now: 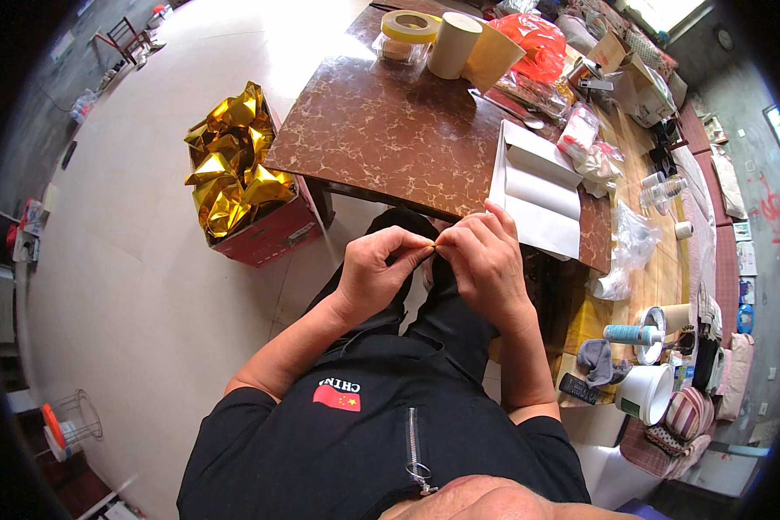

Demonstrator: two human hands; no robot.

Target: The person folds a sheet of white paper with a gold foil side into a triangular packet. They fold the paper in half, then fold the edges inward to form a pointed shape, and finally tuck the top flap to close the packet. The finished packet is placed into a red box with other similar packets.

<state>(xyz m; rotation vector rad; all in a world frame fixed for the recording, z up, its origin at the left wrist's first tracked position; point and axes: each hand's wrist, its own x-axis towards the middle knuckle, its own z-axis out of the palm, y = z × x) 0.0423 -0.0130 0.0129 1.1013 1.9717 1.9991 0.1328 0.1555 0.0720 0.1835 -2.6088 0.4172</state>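
My left hand (378, 263) and my right hand (484, 260) meet fingertip to fingertip above my lap, just before the table edge. Between the pinched thumbs and forefingers shows a tiny yellowish piece (435, 245). The fingers cover most of it, and its kind is too small to make out. Close beyond my right hand lies white folded paper (541, 188) at the corner of the brown marble-patterned table (390, 140). To the left of the table, a red cardboard box (270, 239) holds crumpled gold foil pieces (224, 188).
On the table's far side stand a yellow tape roll (411, 27) on a clear plastic container (400, 51), a white roll (454, 47) and a red plastic bag (532, 47). A spoon (530, 120) lies nearby. The wooden bench at right bears a white bucket (643, 393) and a remote control (578, 389).
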